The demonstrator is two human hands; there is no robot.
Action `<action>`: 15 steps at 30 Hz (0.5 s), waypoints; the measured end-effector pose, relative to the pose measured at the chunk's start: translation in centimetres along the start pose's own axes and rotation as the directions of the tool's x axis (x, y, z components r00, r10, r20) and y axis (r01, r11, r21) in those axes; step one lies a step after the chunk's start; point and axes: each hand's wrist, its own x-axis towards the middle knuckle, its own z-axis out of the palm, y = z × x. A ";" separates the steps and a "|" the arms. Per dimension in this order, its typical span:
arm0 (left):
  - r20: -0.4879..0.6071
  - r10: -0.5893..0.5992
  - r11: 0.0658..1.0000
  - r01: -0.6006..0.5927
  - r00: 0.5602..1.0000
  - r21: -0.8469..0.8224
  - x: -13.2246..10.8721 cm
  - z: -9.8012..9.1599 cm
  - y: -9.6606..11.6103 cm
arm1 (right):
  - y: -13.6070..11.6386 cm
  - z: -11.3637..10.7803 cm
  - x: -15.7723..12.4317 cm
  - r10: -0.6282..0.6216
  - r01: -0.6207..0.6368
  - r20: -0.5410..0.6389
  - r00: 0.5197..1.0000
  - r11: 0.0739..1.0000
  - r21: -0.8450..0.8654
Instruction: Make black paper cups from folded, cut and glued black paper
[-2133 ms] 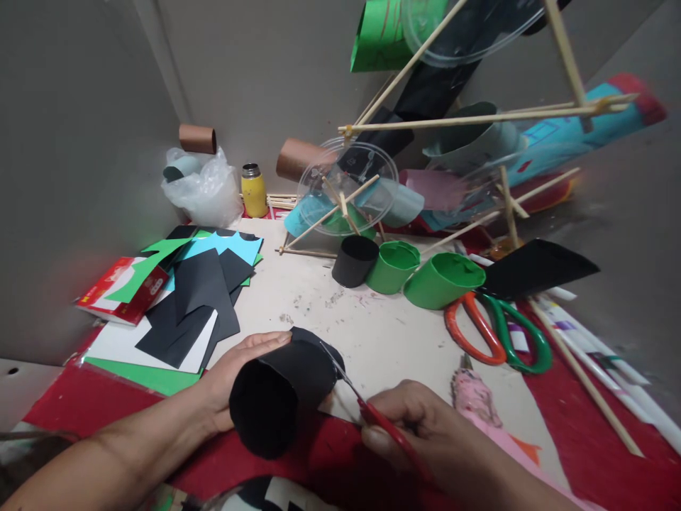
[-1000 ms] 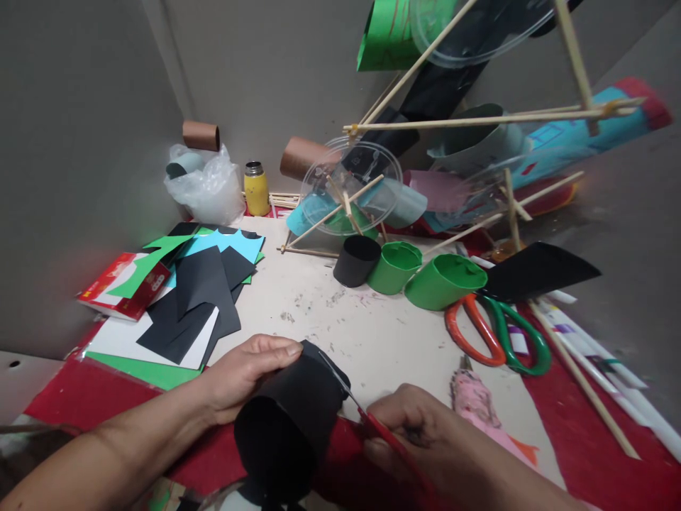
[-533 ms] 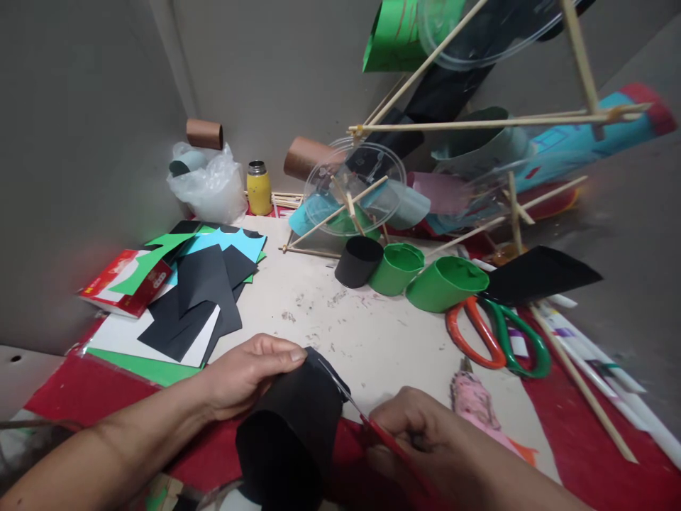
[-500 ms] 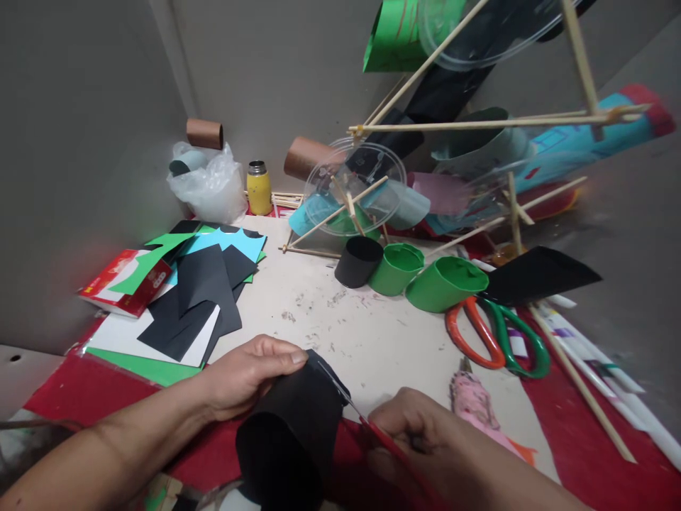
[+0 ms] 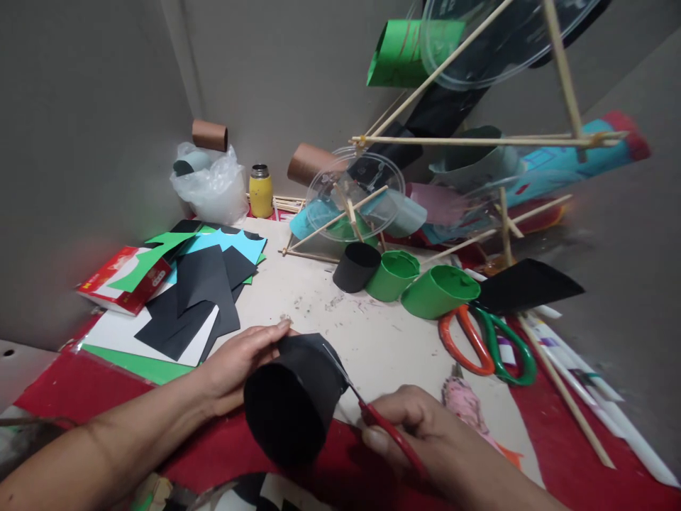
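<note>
My left hand (image 5: 242,365) grips a black paper tube (image 5: 313,380) from its left side, thumb along the far edge. The tube's dark open end faces me, tilted downward. In my right hand (image 5: 415,433) is a pair of scissors with red handles (image 5: 391,429). Their narrow blades lie along the tube's far right rim; whether they are fully closed I cannot tell. Part of my left fingers is hidden behind the tube.
A black paper ring (image 5: 356,268) and green paper rings (image 5: 441,292) stand ahead. Larger scissors with orange and green handles (image 5: 468,341) lie right. Paper sheets (image 5: 202,284) are piled left. A stick frame (image 5: 479,142) with plastic discs rises at the right.
The black tube has turned and lifted slightly, and its open end shows more. My left hand has shifted a little left and up. The red-handled scissors remain at the tube's rim.
</note>
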 end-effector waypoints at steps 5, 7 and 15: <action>0.002 0.017 0.995 -0.016 1.000 -0.098 0.5 -0.6 -0.6 | 0.1 0.3 0.2 -0.053 0.055 -0.159 0.986 0.998 0.007; 0.040 0.050 0.995 -0.046 0.998 -0.085 0.4 -0.5 -0.7 | 0.1 0.5 0.3 -0.052 0.057 -0.202 0.978 0.998 0.018; 0.192 0.092 0.988 -0.113 0.977 0.103 -0.6 1.0 -0.5 | 0.2 1.6 0.9 -0.029 0.071 -0.268 0.963 0.987 0.145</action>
